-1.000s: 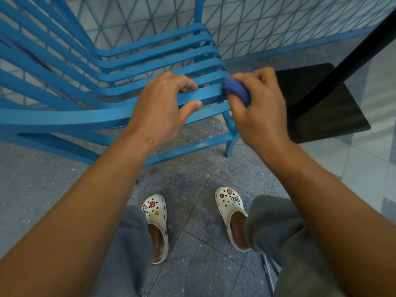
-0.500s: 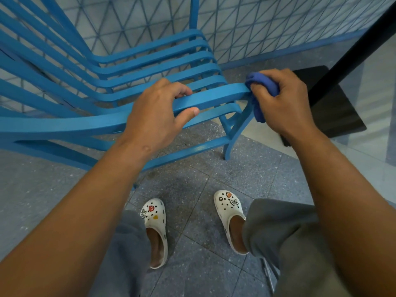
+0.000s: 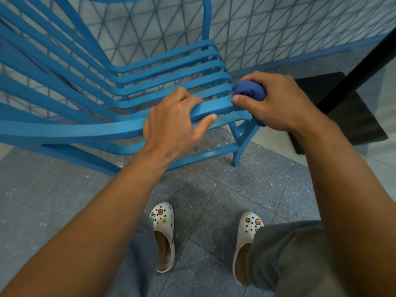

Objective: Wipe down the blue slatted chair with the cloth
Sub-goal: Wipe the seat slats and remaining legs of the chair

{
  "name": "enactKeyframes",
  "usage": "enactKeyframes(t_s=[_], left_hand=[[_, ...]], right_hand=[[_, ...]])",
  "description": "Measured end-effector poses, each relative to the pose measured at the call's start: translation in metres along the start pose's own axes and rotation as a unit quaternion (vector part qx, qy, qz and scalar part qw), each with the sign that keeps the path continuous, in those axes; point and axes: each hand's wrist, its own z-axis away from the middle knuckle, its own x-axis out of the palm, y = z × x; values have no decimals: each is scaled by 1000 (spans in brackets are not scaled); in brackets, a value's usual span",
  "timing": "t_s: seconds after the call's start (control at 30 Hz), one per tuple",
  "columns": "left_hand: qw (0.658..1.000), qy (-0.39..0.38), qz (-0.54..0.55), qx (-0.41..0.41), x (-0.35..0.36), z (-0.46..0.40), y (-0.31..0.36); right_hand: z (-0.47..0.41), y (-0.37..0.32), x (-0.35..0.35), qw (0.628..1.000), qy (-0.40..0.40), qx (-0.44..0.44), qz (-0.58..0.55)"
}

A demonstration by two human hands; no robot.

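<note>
Grip: the right hand (image 3: 276, 103) is clenched around a bunched dark blue cloth (image 3: 249, 91), thumb pressed near the end of a front seat slat (image 3: 214, 107) of the blue slatted chair (image 3: 162, 67); the left hand (image 3: 173, 123) grasps the same slat, fingers curled over its top edge and thumb lying along its front face. The cloth sits at the right front corner of the seat, touching the slat ends just above the front right leg (image 3: 242, 136). Assessment: the step in hand appears to be wiping the slat ends and the corner joint. To do it well, the bracing hold on the slat should be kept so the chair does not shift on the tiled floor (image 3: 64, 200); the cloth would serve better partly unfolded, so that a flat face wraps the slat edge rather than a tight ball meeting it at one point. Strokes should run along each slat, top and underside, with attention to the gaps between slats, where a bunched cloth is unlikely to reach. The rear slats and backrest appear not yet reached; this is a judgement only. Markings: no brand or label is visible on chair or cloth. The white clogs (image 3: 164, 234) carry small decorative charms, including letter shapes; these are too small to read with confidence.
</note>
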Motion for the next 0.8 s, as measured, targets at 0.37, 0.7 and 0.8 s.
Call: enactKeyframes(t_s=[0.37, 0.7, 0.8], left_hand=[[996, 73, 3, 58, 4, 22, 7], [984, 106, 71, 128, -3, 40, -4], [983, 100, 81, 133, -6, 35, -11]], right_hand=[[17, -13, -19, 987, -122, 9, 109], [52, -38, -16, 970, -192, 13, 150], [60, -47, -11, 966, -197, 7, 166]])
